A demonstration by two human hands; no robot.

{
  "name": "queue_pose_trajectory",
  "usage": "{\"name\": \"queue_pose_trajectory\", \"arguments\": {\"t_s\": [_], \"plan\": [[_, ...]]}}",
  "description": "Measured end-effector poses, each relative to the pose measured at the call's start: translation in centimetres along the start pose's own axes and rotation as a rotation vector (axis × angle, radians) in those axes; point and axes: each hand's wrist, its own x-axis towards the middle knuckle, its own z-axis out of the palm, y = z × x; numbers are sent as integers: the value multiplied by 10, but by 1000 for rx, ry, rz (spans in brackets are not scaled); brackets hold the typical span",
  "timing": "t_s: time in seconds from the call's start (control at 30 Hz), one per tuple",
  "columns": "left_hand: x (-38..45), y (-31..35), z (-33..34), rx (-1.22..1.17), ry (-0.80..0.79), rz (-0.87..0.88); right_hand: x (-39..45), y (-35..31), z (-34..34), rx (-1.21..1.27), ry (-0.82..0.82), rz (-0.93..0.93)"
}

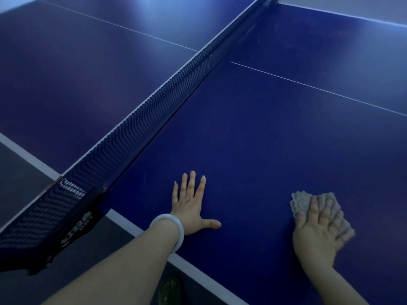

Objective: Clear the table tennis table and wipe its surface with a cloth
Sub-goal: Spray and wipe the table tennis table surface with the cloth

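Dim, bluish light; soft glare on the far counter (141, 9); right hand (317, 236) motion-blurred; straight edges bend near the borders.

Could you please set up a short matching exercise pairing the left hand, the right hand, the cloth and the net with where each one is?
Things:
1. left hand
2. right hand
3. cloth
4. net

Places or states:
A. stretched across the table
B. flat and bare on the blue surface, bangle on the wrist
C. pressed under spread fingers
D. pressing down on grey fabric

Pairs: 1-B, 2-D, 3-C, 4-A

Dim room, dark grey floor (19, 179) below.
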Motion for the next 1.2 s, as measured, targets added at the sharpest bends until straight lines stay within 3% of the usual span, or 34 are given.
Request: {"name": "queue_pose_trajectory", "arguments": {"t_s": [0.3, 0.43, 0.57, 0.67, 0.77, 0.83, 0.97, 1.03, 1.1, 1.2], "plan": [[1, -2, 8, -72, 77, 44, 36, -166, 25, -57, -213, -423], [-2, -6, 2, -126, 75, 83, -10, -126, 35, -120, -172, -668], [-28, -37, -2, -365, 174, 156, -43, -57, 26, -109, -136, -483], [-69, -69, 19, -526, 416, 20, -75, -44, 26, -61, -44, -183], [-97, -95, 35, -456, 472, -219, -113, -82, 40, 2, 1, 12], [-101, -107, 35, -418, 475, -346, -133, -118, 55, -36, -24, -90], [-98, -120, 22, -433, 544, -565, -154, -171, 70, -126, -106, -585], [-95, -123, 16, -453, 560, -630, -147, -170, 68, -185, -117, -714], [-90, -129, 9, -472, 516, -682, -132, -157, 65, -218, -92, -693], [-82, -137, -2, -553, 440, -739, -120, -157, 60, -173, -65, -406]]}}
